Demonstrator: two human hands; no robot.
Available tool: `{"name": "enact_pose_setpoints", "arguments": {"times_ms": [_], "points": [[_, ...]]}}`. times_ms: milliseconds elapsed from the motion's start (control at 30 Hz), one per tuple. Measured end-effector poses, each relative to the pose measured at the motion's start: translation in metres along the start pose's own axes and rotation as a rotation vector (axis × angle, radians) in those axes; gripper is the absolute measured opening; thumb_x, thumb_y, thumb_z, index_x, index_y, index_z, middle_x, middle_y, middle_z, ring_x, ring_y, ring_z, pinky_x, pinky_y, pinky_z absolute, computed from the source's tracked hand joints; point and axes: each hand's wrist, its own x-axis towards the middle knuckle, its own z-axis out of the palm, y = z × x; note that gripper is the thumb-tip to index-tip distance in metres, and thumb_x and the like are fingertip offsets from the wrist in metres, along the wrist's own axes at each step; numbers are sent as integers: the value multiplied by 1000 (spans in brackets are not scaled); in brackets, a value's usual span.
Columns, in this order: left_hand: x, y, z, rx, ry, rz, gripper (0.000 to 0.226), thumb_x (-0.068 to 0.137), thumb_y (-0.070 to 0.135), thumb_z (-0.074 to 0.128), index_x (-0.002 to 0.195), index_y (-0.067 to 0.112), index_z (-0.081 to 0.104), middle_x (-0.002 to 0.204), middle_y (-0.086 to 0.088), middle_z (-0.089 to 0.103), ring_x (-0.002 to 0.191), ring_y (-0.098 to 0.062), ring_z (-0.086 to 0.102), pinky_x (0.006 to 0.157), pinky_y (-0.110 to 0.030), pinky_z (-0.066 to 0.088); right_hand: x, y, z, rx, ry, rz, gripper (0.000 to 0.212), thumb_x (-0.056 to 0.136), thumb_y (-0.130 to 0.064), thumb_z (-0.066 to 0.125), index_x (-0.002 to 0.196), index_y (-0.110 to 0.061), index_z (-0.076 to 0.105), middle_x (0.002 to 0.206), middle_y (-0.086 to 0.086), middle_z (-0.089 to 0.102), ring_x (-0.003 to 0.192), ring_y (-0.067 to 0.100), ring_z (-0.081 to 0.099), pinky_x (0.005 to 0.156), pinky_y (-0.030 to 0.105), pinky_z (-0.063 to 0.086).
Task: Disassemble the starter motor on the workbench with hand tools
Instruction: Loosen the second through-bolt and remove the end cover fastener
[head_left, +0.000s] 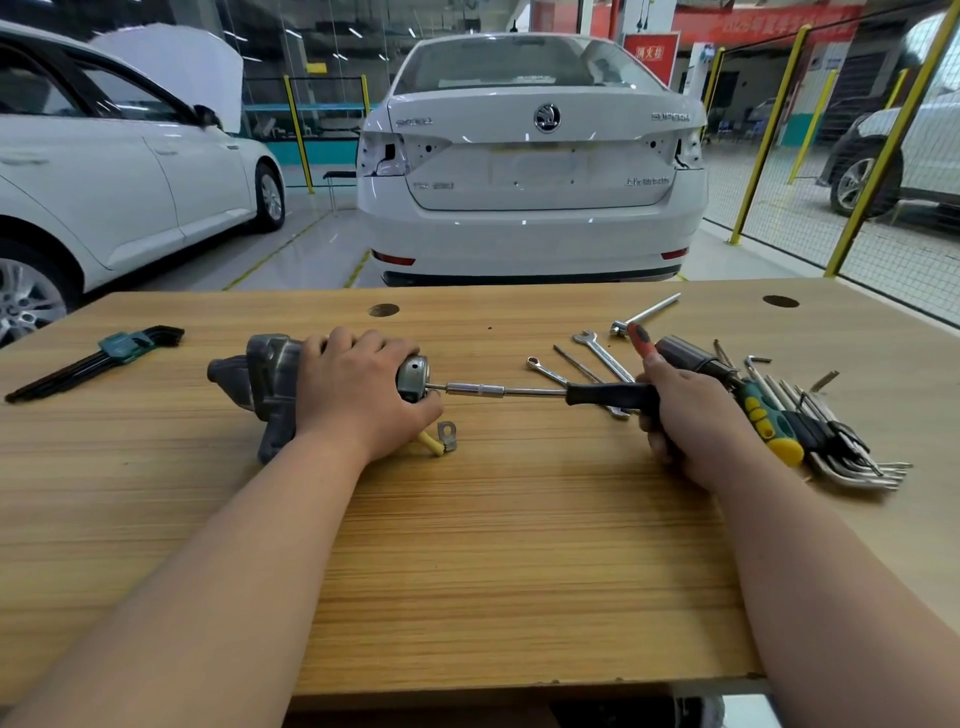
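Head view. Starter motor (270, 384) lies on its side on the workbench (467, 545), left of centre, end cap facing right. Left hand (358, 395) is wrapped over the motor body, fingers curled round it, pinning it down. Right hand (685, 421) grips the black handle of a nut driver (519, 391); its shaft runs level to the left and its tip sits on a fastener at the end cap. A yellow lead with a ring lug (444, 439) lies just near of the cap. Spanners (602, 358) and a green-yellow screwdriver (763, 421) lie to the right.

Step, by judgement: undoing an end-cap through-bolt. Next move calls for the driver kept in line while turning and a firm hold so the motor does not roll.
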Motion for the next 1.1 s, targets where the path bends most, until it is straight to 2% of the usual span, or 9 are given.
{"name": "enact_pose_setpoints", "arguments": {"times_ms": [67,300,433,533,600,733,900,1000,1100], "points": [[0,0,0,6,-2,-3,74,67,76,28,125,38,54,119,8,60,108,-21,46,93,-40,24,0,0,-2,33,-28,8,34,101,-48,47,102,-18,64,67,6,58,42,13,46,43,28,39],[0,0,0,9,6,1,74,67,76,27,124,39,54,119,9,61,108,-21,47,92,-38,20,1,1,-5,436,-183,59,5,99,-16,58,101,-15,61,79,7,64,54,12,54,48,24,46],[0,0,1,10,-3,-1,74,66,77,26,125,39,53,120,9,60,109,-21,46,92,-38,19,4,3,-3,674,-232,154,23,95,1,47,103,-17,58,77,4,54,48,8,45,43,22,44],[1,0,1,6,-14,0,74,67,77,27,126,39,52,121,9,59,110,-21,46,92,-39,21,4,3,-3,631,-239,116,20,95,-7,48,106,-20,57,79,4,55,44,9,44,43,24,44],[0,0,1,6,-16,2,74,67,77,27,126,39,52,121,9,59,110,-21,46,93,-39,21,2,1,-3,469,-193,110,13,97,-28,55,107,-19,58,86,6,60,47,12,48,44,27,46],[0,-1,-1,9,-20,0,75,67,77,26,126,40,52,122,9,58,111,-21,45,93,-39,20,4,0,0,144,-45,60,35,97,-55,50,106,-23,59,90,11,72,51,16,55,50,31,50],[0,0,-1,20,-33,1,75,67,76,23,127,40,50,123,10,57,112,-20,44,94,-39,20,4,4,-3,-20,-27,-32,33,98,-49,50,99,-19,64,66,4,61,46,14,51,53,34,47],[1,0,0,15,-32,-1,75,67,76,25,127,40,50,123,10,57,112,-20,44,94,-39,20,4,4,-6,65,-76,-36,24,98,-41,57,104,-18,63,77,8,63,53,15,55,51,29,50],[1,-1,0,16,-28,-2,74,67,77,26,126,40,51,122,9,58,111,-21,45,92,-39,19,5,6,-8,334,-171,-1,10,97,-24,62,102,-15,63,79,10,67,58,17,61,51,28,51]]}}
